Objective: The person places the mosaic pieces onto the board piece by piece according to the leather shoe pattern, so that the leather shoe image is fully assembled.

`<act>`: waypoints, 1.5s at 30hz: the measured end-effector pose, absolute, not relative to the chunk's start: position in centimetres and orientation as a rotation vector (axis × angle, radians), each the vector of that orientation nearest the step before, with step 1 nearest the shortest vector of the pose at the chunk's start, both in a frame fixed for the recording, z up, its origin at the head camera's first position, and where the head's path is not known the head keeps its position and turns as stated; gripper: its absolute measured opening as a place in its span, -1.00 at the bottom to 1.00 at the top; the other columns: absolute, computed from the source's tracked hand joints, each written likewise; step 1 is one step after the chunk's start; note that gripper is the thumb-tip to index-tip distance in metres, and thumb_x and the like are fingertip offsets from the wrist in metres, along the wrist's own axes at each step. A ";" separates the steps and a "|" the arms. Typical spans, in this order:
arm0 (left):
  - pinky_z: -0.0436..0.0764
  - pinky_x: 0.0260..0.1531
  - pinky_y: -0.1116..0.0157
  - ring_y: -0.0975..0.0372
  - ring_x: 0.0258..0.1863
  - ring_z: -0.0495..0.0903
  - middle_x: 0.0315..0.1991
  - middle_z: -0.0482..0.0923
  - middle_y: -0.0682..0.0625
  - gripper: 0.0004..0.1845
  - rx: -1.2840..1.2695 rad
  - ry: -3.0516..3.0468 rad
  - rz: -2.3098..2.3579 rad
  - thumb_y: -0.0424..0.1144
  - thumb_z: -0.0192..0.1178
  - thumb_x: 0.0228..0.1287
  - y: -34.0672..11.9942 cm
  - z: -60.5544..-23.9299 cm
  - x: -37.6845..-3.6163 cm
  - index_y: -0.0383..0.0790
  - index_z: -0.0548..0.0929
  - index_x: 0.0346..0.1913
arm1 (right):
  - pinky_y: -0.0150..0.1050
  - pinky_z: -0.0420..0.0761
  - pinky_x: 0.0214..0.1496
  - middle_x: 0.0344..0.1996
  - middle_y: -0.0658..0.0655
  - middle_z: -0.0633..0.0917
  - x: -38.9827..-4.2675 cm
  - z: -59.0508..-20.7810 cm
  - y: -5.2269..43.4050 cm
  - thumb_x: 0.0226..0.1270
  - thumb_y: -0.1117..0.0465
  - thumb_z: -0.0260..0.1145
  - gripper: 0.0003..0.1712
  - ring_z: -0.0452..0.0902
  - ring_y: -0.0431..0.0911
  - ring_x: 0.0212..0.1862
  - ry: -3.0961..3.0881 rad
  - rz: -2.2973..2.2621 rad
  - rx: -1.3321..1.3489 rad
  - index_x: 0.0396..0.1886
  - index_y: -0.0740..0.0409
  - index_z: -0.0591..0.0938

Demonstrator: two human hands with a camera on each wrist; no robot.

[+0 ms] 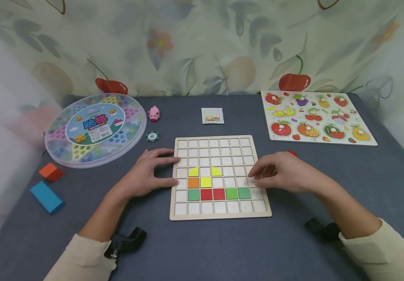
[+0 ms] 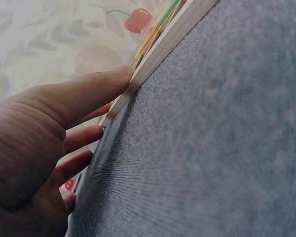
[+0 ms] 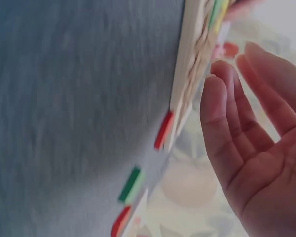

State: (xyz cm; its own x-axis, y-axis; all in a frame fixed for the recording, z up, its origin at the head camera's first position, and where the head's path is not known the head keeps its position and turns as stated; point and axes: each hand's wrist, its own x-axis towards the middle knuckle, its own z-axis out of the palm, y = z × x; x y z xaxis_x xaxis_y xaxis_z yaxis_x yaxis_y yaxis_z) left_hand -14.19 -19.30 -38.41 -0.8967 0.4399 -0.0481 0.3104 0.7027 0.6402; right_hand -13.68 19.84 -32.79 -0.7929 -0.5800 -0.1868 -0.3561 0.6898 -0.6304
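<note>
A wooden grid board [image 1: 220, 217] lies flat on the table, holding several coloured tiles: yellow quarter-rounds, a yellow square [image 1: 206, 182], an orange square [image 1: 193, 182], and a row of red and green squares. My left hand [image 1: 145, 171] rests at the board's left edge, thumb and fingertips touching its rim. Over the right side of the board hovers my right hand [image 1: 286, 171], its fingers loosely bent. In the right wrist view that hand [image 3: 256, 128] shows nothing between thumb and fingers. Past it lie a red piece [image 3: 164, 130] and a green piece [image 3: 131, 184].
Behind the board stands a small pattern card [image 1: 212, 116]. A fruit puzzle board [image 1: 319, 117] lies at back right. To the left are a round Chinese checkers box [image 1: 132, 132], a pink pig figure [image 1: 154, 113], a chip [image 1: 152, 136], an orange block [image 1: 51, 172] and a blue block [image 1: 47, 197].
</note>
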 end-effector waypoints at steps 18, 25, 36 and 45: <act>-0.28 0.58 -0.28 -0.15 0.54 0.14 0.54 0.28 -0.18 -0.29 0.613 2.720 0.977 -0.04 0.51 0.21 -19.3 -38.5 -14.4 -0.08 0.58 0.42 | 0.05 0.66 -0.08 -0.15 0.12 0.78 -15.4 -33.1 24.1 0.22 0.24 0.55 -0.64 0.63 -0.02 -0.17 2.825 -0.345 -0.568 0.02 0.20 0.78; -0.30 0.58 -0.27 -0.11 0.56 0.13 0.55 0.28 -0.15 -0.29 0.606 2.718 0.976 -0.01 0.51 0.20 -19.2 -38.4 -14.4 -0.06 0.58 0.41 | 0.11 0.65 -0.04 -0.26 0.11 0.76 -16.3 -33.7 24.5 0.18 0.24 0.58 -0.70 0.62 0.00 -0.20 2.812 -0.354 -0.547 -0.12 0.23 0.74; -0.31 0.58 -0.26 -0.13 0.57 0.13 0.54 0.28 -0.16 -0.30 0.603 2.721 0.983 -0.01 0.50 0.21 -19.2 -38.3 -14.4 -0.08 0.59 0.41 | -0.23 0.52 -0.31 -0.46 -0.01 0.66 -16.3 -31.7 23.1 0.24 0.21 0.54 -0.84 0.52 -0.10 -0.36 2.785 -0.593 -0.520 -0.24 0.08 0.72; -0.32 0.58 -0.26 -0.14 0.57 0.12 0.54 0.28 -0.16 -0.30 0.595 2.712 0.990 -0.03 0.51 0.21 -19.4 -38.3 -14.2 -0.08 0.59 0.41 | -0.25 0.65 -0.31 -0.42 0.05 0.72 -16.3 -31.2 18.7 0.31 0.23 0.50 -0.81 0.59 -0.09 -0.39 2.543 -0.854 -0.572 -0.11 0.14 0.76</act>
